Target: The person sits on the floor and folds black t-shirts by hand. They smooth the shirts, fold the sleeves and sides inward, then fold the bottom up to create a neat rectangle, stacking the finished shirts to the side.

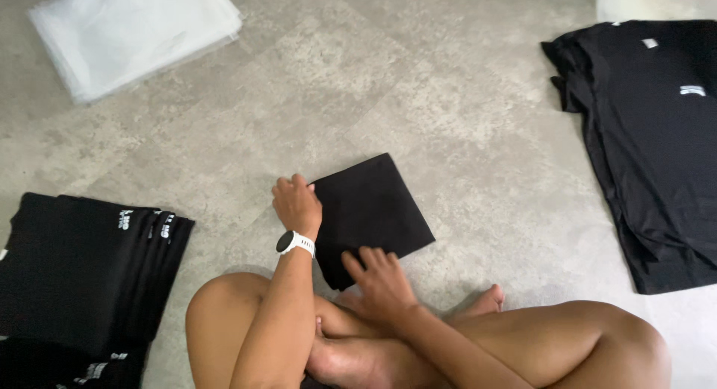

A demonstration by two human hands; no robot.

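A black garment (pixel 377 210) folded into a small rectangle lies on the grey floor just in front of my crossed legs. My left hand (pixel 296 203), with a white-strapped watch on the wrist, rests on its left edge, fingers curled over the fabric. At the near edge my right hand (pixel 382 279) presses down with its fingers spread on the cloth. Neither hand lifts the garment; it lies flat.
A stack of folded black shirts (pixel 82 269) sits at the left. Unfolded black shirts (pixel 657 142) are piled at the right. A heap of clear plastic bags (pixel 134 30) lies at the far left. My bare knees and feet fill the bottom.
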